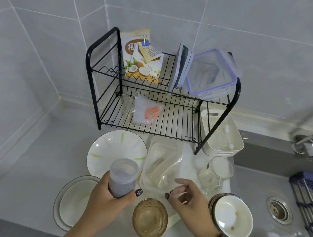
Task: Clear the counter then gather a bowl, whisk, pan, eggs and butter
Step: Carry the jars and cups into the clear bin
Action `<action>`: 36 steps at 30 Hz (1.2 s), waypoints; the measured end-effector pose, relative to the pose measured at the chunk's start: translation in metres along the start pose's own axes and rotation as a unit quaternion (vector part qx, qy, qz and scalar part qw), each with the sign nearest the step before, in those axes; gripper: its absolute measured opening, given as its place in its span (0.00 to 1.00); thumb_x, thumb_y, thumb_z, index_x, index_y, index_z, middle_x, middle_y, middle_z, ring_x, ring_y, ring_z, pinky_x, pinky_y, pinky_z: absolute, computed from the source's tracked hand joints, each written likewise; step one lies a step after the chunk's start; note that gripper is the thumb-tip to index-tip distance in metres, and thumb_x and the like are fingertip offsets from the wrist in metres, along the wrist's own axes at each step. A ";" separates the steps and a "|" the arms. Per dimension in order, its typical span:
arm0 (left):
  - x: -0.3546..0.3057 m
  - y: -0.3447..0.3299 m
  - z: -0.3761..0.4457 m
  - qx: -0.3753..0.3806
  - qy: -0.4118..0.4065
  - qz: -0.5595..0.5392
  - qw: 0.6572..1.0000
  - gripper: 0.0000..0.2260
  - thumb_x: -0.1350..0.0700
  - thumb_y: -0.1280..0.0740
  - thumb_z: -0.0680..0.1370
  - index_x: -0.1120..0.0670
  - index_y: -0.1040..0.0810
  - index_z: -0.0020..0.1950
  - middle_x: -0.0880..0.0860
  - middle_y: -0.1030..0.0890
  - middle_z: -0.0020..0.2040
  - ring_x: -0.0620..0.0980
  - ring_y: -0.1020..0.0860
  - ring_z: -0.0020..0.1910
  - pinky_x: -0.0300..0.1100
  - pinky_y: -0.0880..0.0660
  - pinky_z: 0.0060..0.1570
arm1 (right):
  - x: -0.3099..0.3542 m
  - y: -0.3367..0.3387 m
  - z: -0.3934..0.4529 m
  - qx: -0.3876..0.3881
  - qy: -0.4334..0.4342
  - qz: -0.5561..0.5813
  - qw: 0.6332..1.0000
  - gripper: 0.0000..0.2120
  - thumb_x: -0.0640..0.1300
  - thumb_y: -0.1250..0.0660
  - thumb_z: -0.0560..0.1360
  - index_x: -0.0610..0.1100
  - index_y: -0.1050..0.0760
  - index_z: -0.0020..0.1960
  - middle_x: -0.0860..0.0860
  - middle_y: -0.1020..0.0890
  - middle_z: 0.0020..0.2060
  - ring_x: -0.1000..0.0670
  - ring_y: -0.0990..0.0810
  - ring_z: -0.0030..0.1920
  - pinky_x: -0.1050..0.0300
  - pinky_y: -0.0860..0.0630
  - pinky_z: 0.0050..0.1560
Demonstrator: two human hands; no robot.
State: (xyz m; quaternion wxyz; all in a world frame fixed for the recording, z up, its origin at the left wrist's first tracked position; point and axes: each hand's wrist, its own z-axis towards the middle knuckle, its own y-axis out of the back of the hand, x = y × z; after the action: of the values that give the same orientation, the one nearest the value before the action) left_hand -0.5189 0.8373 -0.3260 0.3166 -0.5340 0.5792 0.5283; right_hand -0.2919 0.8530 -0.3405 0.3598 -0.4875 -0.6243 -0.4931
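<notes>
Clearing's barely begun, I reckon: my left hand [110,196] grips a frosted plastic jar [123,177] above the counter [22,190], right hand [186,199] loosely curled, holding nothing, over the clear tray [158,166]. 2 plates, amber bowl [150,219], stacked white bowls [232,217] & glass jug [217,172] remain; no whisk, pan, eggs or butter visible.

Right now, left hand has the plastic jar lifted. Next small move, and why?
Probably carry the plastic jar up to the black rack and set it on a bare stretch of the lower shelf. The left hand already grips it above the counter, which is crowded with plates and bowls, while the right hand hovers over the clear container, seemingly holding nothing.
</notes>
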 end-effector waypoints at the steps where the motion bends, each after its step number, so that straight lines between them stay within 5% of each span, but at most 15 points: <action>1: 0.000 0.000 0.001 0.001 0.002 0.000 1.000 0.27 0.44 0.20 0.56 0.46 0.22 0.53 0.42 0.16 0.46 0.40 0.18 0.44 0.41 0.22 0.43 | 0.000 0.005 0.008 -0.033 -0.006 -0.002 0.999 0.15 0.38 0.26 0.70 0.51 0.25 0.53 0.50 0.18 0.37 0.46 0.22 0.34 0.54 0.22 0.41; 5: -0.002 0.001 0.005 0.003 0.006 -0.003 1.000 0.24 0.52 0.17 0.61 0.45 0.23 0.52 0.39 0.17 0.47 0.38 0.19 0.45 0.39 0.23 0.44 | -0.008 0.023 0.045 -0.088 -0.076 -0.097 0.988 0.13 0.40 0.31 0.73 0.45 0.27 0.57 0.53 0.19 0.41 0.46 0.18 0.40 0.48 0.21 0.49; 10: -0.005 0.005 0.014 0.006 0.009 -0.015 1.000 0.25 0.50 0.18 0.59 0.44 0.23 0.52 0.41 0.17 0.47 0.40 0.19 0.44 0.39 0.22 0.42 | -0.008 0.024 0.084 0.001 -0.187 -0.303 0.935 0.19 0.42 0.37 0.74 0.37 0.37 0.61 0.46 0.22 0.45 0.44 0.19 0.45 0.53 0.23 0.41; 12: -0.005 0.007 0.018 0.004 0.014 -0.023 1.000 0.26 0.46 0.20 0.56 0.43 0.23 0.52 0.43 0.16 0.47 0.41 0.18 0.45 0.41 0.21 0.44 | -0.007 0.020 0.092 0.024 -0.213 -0.374 0.902 0.15 0.41 0.40 0.76 0.35 0.36 0.59 0.42 0.24 0.52 0.42 0.20 0.51 0.53 0.22 0.47; 15: -0.005 0.009 0.021 0.005 0.019 -0.034 0.999 0.27 0.44 0.21 0.54 0.44 0.22 0.51 0.46 0.15 0.47 0.44 0.17 0.45 0.43 0.20 0.44 | -0.011 0.015 0.100 0.055 -0.193 -0.481 0.853 0.17 0.42 0.42 0.78 0.34 0.36 0.63 0.42 0.25 0.61 0.45 0.22 0.60 0.58 0.26 0.53; 22: -0.003 0.007 0.025 0.011 0.021 -0.019 1.000 0.29 0.47 0.19 0.56 0.45 0.23 0.54 0.43 0.16 0.48 0.41 0.18 0.46 0.39 0.22 0.44 | -0.005 0.014 0.105 0.062 -0.162 -0.525 0.833 0.12 0.39 0.40 0.73 0.42 0.25 0.55 0.47 0.21 0.54 0.47 0.20 0.53 0.58 0.23 0.49; 26: -0.007 0.001 0.024 0.018 0.008 -0.010 1.000 0.24 0.56 0.18 0.62 0.45 0.23 0.54 0.40 0.17 0.48 0.39 0.19 0.46 0.36 0.24 0.43 | -0.004 0.018 0.099 0.048 -0.147 -0.517 0.842 0.11 0.42 0.39 0.73 0.42 0.26 0.54 0.47 0.21 0.52 0.47 0.20 0.52 0.58 0.25 0.44; 31: -0.013 -0.008 0.022 0.027 0.003 -0.006 1.000 0.24 0.56 0.18 0.63 0.46 0.23 0.54 0.38 0.17 0.48 0.37 0.19 0.45 0.35 0.24 0.42 | 0.002 0.025 0.079 0.002 -0.099 -0.476 0.874 0.04 0.41 0.41 0.71 0.42 0.33 0.46 0.48 0.25 0.41 0.46 0.25 0.40 0.58 0.29 0.36; 36: -0.016 -0.016 0.017 0.040 -0.003 -0.002 0.999 0.24 0.55 0.18 0.62 0.47 0.23 0.55 0.39 0.17 0.48 0.37 0.19 0.45 0.36 0.25 0.45 | 0.018 0.036 0.054 -0.087 -0.058 -0.259 0.960 0.03 0.40 0.33 0.68 0.43 0.28 0.37 0.52 0.23 0.32 0.51 0.25 0.35 0.61 0.33 0.32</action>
State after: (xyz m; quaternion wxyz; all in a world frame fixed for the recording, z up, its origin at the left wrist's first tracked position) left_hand -0.5028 0.8598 -0.3196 0.3407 -0.5206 0.5979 0.5054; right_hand -0.2606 0.9109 -0.3278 0.1392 -0.3662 -0.7037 -0.5927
